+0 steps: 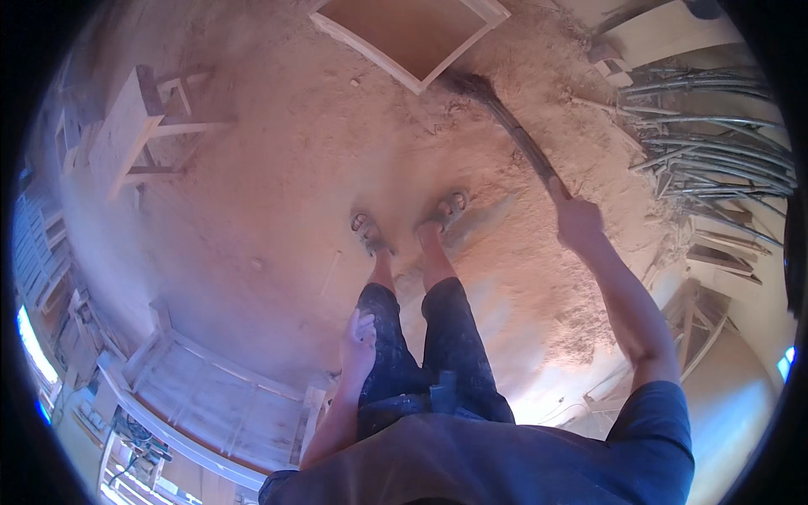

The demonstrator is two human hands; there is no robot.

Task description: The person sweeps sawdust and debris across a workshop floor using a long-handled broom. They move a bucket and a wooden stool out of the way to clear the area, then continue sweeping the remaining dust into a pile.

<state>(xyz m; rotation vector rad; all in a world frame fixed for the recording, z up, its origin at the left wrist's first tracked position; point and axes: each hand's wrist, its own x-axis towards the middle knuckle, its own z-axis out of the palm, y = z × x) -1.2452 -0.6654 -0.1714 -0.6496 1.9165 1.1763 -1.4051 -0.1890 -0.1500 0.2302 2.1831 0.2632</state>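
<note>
My right hand (579, 220) is wrapped round the handle end of a dark, long-bundled broom (520, 135). The bristle end of the broom rests on the dusty floor, beside the near right corner of a pale wooden box frame (370, 52). Loose sawdust lies around that corner. My left hand (362, 335) hangs low beside my left thigh, its fingers curled in, and no object shows in it. Both my feet, in sandals, stand on the floor between the hands and the box.
A wooden bench-like frame (135, 126) stands at the left. A larger slatted frame (223, 387) lies nearer on the left. Several long thin rods (715, 143) are stacked at the right, with wood offcuts (724, 257) below them. Sawdust (581, 311) heaps on the right.
</note>
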